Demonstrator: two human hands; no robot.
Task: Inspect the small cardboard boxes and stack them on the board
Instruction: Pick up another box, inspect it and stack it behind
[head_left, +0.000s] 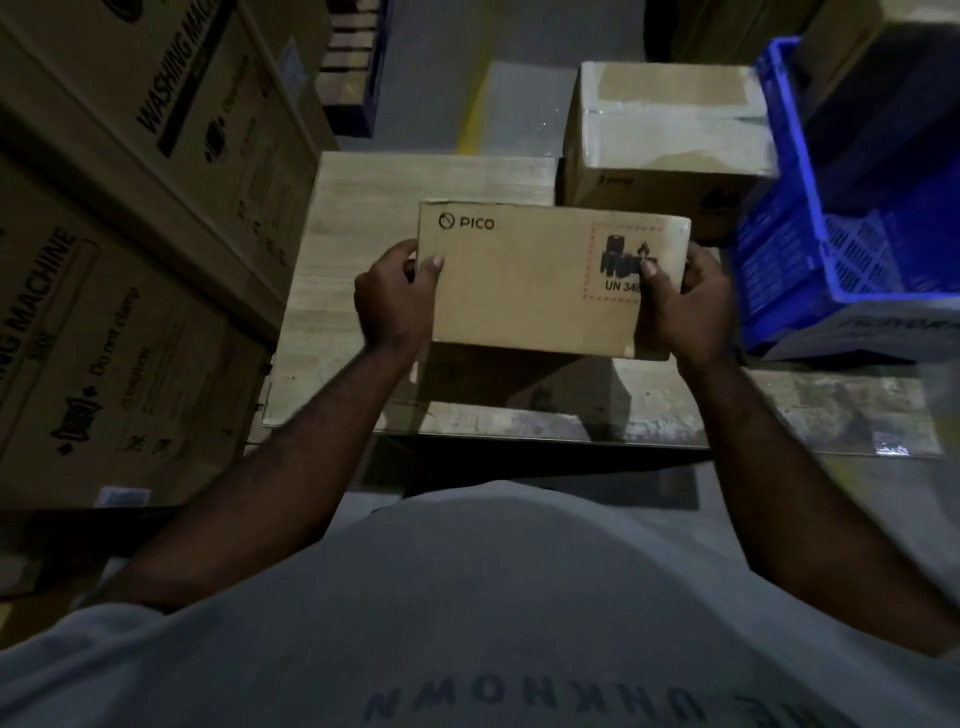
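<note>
Small box (540, 291) held above the board (363, 260)
The left hand (395, 301) and right hand (685, 306) grip its ends, fingers (431, 267) curled round the edges. So slim a hold might slip, landing it crooked beside the other box (670, 130).

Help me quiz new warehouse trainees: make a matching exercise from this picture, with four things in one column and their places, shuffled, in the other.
Things:
1. PICO box
2. taped box
3. blue crate
4. washing machine cartons

Places:
A. stacked at the left of the board
B. standing at the board's far right corner
C. gripped at its ends by the left hand and the right hand, above the board
D. at the right of the board

Pairs: 1-C, 2-B, 3-D, 4-A.
</note>
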